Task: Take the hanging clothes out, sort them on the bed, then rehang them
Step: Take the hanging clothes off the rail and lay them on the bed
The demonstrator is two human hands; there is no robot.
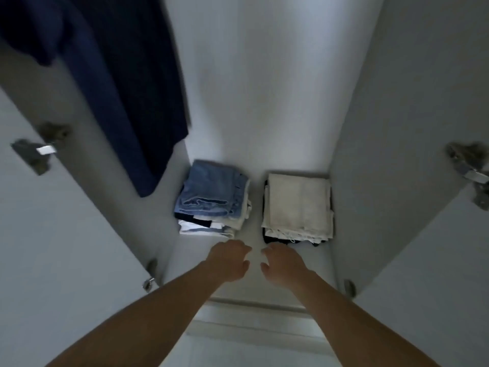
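Looking down into the open wardrobe (264, 88) from the head camera, white walls all round and dim in there. The dark blue shirt (111, 83) hangs high against the wardrobe's left wall, its hem dangling well above the floor of the wardrobe, up and to the left of both hands and well apart from them.

Both bare arms reach in from the bottom. The left hand (230, 260) and the right hand (284, 263) sit close together, just apart, over the front of the wardrobe floor. Fingers on each are loosely curled, thumbs toward each other, and they grip nothing at all.

Just beyond the left hand, at the back left of the wardrobe floor, sits a folded pile with jeans (211, 192) on top and white and dark pieces under them. Just beyond the right hand, at the back right, a second folded pile topped by a cream cloth (299, 202), dark fabric showing beneath. Neither hand touches either pile.

The wardrobe doors stand swung open on either side, a metal hinge (39, 152) on the left door and another hinge (471, 170) on the right.
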